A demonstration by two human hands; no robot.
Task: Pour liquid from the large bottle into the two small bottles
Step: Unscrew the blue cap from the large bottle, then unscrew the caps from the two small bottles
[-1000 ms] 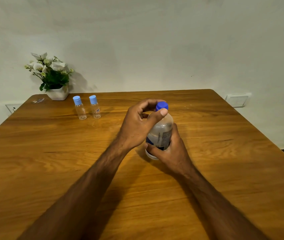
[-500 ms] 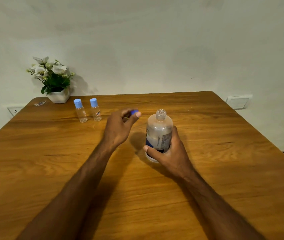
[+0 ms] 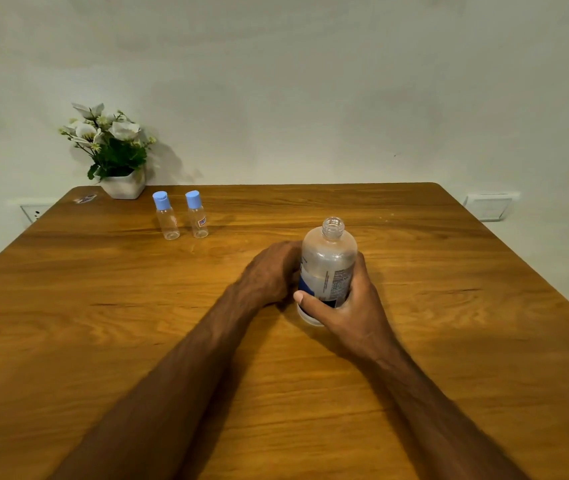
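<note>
Standing on the wooden table [image 3: 449,341], the large bottle [image 3: 328,268] is sitting open, with no cap. The right hand [image 3: 352,306] is wrapping round its lower half. The left hand [image 3: 269,275] is resting curled beside it; what it holds is hidden. Two small bottles [image 3: 181,216] are waiting far back, caps on.

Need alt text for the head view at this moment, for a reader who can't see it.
A person's right hand grips an uncapped large bottle standing on a wooden table, while the left hand rests beside it. Two small bottles with blue caps on stand at the far left, near a potted plant.
</note>
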